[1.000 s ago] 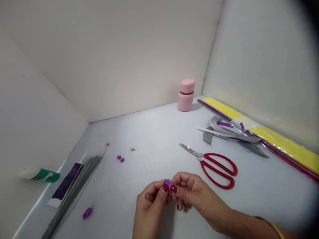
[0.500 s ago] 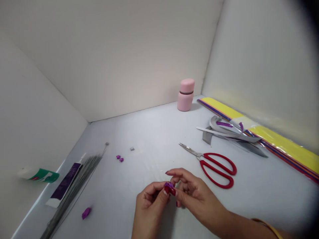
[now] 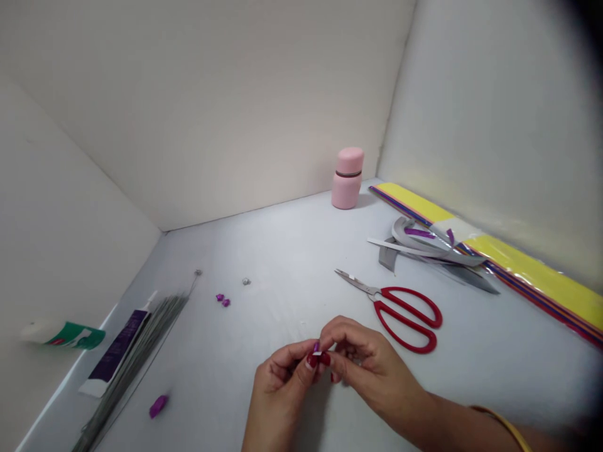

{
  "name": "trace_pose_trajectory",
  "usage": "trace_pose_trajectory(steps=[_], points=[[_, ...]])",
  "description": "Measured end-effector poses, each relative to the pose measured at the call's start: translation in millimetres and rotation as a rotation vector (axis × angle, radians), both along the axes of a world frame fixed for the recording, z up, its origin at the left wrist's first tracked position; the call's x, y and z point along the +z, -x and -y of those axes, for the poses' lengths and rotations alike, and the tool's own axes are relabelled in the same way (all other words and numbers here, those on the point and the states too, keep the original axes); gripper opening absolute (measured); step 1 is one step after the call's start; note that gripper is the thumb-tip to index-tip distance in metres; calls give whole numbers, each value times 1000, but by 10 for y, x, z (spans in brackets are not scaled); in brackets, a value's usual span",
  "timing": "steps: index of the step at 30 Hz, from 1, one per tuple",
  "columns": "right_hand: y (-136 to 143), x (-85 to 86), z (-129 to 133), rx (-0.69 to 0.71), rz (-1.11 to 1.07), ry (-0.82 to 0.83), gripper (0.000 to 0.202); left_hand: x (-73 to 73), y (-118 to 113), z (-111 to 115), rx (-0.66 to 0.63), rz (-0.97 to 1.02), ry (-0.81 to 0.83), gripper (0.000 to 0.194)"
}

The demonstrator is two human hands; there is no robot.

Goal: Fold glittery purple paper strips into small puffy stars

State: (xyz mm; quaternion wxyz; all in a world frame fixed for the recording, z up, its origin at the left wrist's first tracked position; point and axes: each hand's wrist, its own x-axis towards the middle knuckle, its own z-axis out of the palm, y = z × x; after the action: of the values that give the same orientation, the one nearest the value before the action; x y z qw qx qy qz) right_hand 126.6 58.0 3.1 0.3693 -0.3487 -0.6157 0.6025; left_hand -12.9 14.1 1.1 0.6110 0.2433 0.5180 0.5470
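Note:
Between my two hands is a small folded purple paper strip (image 3: 316, 347), a bit of its white side showing at the fingertips. My left hand (image 3: 281, 383) pinches it with thumb and forefinger. From the right, my right hand (image 3: 370, 361) pinches the same piece, its other fingers curled; the fingertips hide most of the paper. Two tiny purple paper stars (image 3: 223, 300) lie to the left on the table, with a silver star (image 3: 245, 282) a little behind them. A crumpled purple piece (image 3: 158, 406) sits at the lower left.
Red-handled scissors (image 3: 407, 317) lie right of my hands. Behind them are silver paper strips (image 3: 414, 245) and a yellow-topped paper pack (image 3: 527, 263). A pink flask (image 3: 347, 179) stands at the back. At left are thin wires (image 3: 136, 364), a purple-white tube (image 3: 115, 351) and a green-white tube (image 3: 70, 336).
My right forefinger has come down from a raised position onto the purple paper, and a white bit of it now shows. The whole view has shifted slightly.

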Motion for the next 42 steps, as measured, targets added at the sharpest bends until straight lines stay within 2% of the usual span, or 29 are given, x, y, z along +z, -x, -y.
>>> trace_pose_trajectory(steps=[4,10,15,20,35,42], points=[[1,-24,2,17,-84,24,7,-7,-16,2,17,95,41,21],[19,34,3,34,-212,116,7,-26,-24,11,88,66,30,23],[23,90,7,-10,-64,128,10,-38,-17,12,134,17,-4,22],[23,97,16,-34,58,87,10,51,-56,22,191,-102,-8,20],[13,77,-6,-27,140,14,10,116,-69,59,155,-336,-119,11],[4,43,34,18,113,197,12,167,-85,47,161,-252,-61,15]])
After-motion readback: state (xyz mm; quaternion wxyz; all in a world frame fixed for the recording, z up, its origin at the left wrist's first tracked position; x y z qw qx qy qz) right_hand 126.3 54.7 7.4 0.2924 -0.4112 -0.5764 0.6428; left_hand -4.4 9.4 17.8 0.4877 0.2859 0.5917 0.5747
